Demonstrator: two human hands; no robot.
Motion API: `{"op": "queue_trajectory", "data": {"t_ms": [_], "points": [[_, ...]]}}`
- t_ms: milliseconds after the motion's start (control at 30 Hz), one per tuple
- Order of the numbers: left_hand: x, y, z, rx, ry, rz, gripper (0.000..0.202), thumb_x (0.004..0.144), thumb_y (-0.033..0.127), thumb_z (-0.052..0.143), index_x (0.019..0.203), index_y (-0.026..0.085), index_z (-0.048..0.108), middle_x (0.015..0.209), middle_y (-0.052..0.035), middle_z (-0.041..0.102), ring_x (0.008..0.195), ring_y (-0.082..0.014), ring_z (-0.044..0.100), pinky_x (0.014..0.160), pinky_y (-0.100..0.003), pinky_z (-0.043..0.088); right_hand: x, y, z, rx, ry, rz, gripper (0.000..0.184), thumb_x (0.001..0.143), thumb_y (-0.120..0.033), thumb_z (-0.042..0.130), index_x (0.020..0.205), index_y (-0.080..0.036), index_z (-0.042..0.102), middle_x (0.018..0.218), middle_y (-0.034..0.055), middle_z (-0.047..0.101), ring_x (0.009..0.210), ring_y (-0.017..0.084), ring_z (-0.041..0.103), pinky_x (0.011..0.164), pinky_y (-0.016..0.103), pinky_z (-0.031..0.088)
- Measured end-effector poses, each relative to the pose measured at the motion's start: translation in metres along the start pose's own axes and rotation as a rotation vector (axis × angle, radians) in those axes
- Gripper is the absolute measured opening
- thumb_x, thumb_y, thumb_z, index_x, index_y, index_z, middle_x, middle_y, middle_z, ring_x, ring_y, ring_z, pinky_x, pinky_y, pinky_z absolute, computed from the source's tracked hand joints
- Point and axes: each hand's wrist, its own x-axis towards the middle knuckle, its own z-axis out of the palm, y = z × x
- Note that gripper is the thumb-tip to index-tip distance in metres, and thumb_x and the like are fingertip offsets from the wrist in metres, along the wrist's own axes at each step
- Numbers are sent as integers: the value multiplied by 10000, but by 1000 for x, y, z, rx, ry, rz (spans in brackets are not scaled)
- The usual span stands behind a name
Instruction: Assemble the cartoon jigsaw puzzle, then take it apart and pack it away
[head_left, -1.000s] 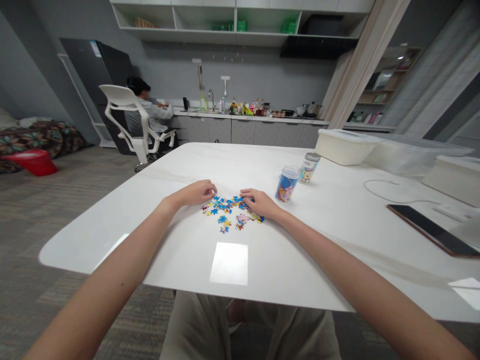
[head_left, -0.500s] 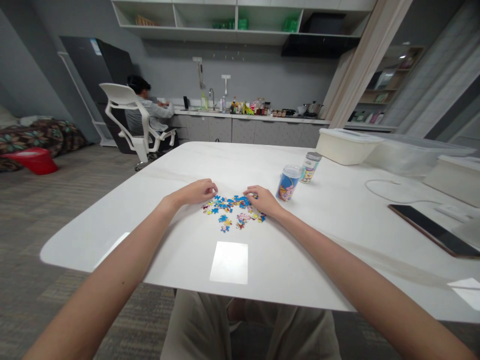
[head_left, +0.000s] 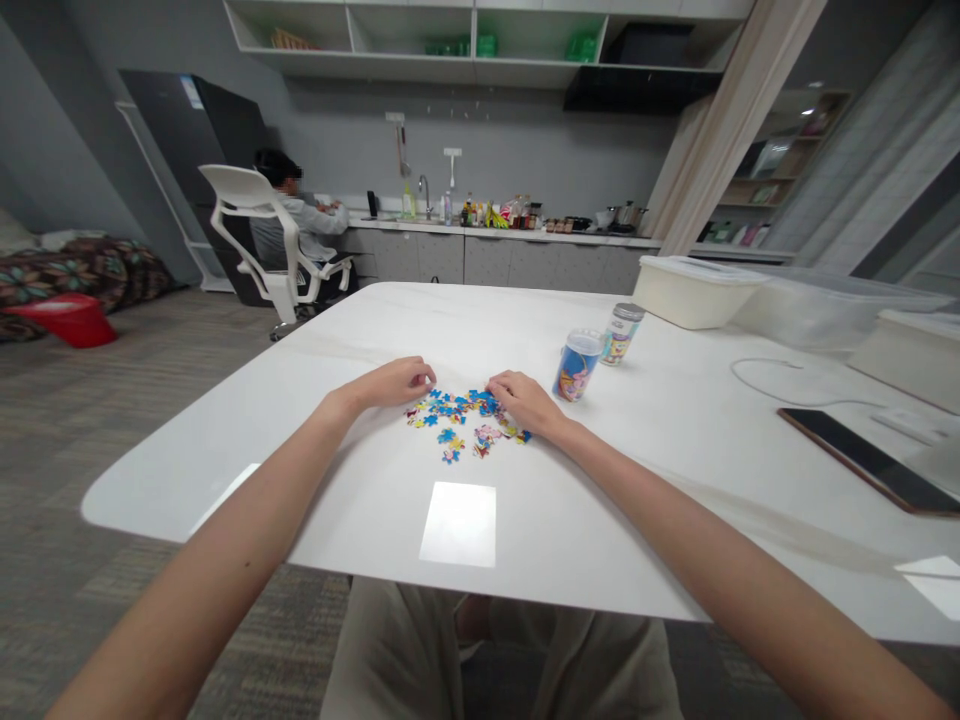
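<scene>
Small jigsaw pieces [head_left: 454,408], mostly blue with some yellow and pink, lie in a loose cluster on the white table [head_left: 360,490]. At the cluster's far left edge rests my left hand [head_left: 405,379], its fingers curled in; whether a piece is between them is hidden. My right hand [head_left: 517,395] reaches over the right side of the cluster, fingertips bent down on a blue puzzle piece and covering part of it. Just beyond that hand stands a blue printed cup [head_left: 577,368]. Behind the cup is a printed can with a grey lid [head_left: 622,335].
Lidded cream boxes [head_left: 694,295] and a clear plastic bin [head_left: 810,305] stand at the back right. A phone [head_left: 862,458] and a white cable [head_left: 787,400] lie on the right. Another person [head_left: 300,225] sits in a white chair [head_left: 281,240] near the counter.
My right hand's fingers have drawn in slightly over the pieces. My left hand and the cluster look almost the same.
</scene>
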Motion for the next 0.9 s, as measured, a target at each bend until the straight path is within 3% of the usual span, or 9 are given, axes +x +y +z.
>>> {"op": "queue_trajectory", "data": {"t_ms": [167, 433, 633, 767, 900], "points": [[0, 2, -2, -2, -3, -2, 356, 856, 399, 417, 978, 168, 658, 866, -64, 602, 781, -179, 582, 764, -282, 449, 2, 5, 2, 68, 14, 17, 321, 947, -275, 427, 927, -182, 734, 1144, 75, 662, 1066, 194, 587, 962, 317, 405], [1, -1, 0, 2, -2, 4, 358, 858, 403, 417, 989, 172, 657, 867, -66, 609, 778, -180, 583, 761, -284, 454, 1, 7, 5, 112, 32, -26, 223, 873, -237, 516, 967, -185, 711, 1179, 79, 639, 1085, 203, 574, 987, 345, 400], [1, 1, 0, 2, 2, 1, 358, 851, 402, 422, 985, 175, 665, 867, -63, 618, 781, -178, 583, 770, -281, 449, 3, 9, 0, 279, 127, 99, 271, 887, -246, 405, 968, -202, 661, 1036, 31, 690, 1004, 181, 605, 925, 313, 431], [-5, -3, -6, -98, -2, -77, 378, 828, 454, 466, 964, 171, 678, 842, -46, 630, 758, -167, 586, 729, -261, 446, 8, 21, -2, 201, 206, 274, 311, 835, -182, 357, 944, -190, 648, 1032, 46, 677, 980, 183, 607, 870, 300, 463], [-13, -11, -15, -245, -48, -147, 485, 683, 558, 660, 1002, 193, 675, 862, -17, 651, 789, -163, 597, 713, -234, 446, 10, 33, -11, 125, 150, 320, 265, 743, -125, 427, 831, -178, 672, 951, 79, 693, 926, 213, 618, 833, 306, 470]]}}
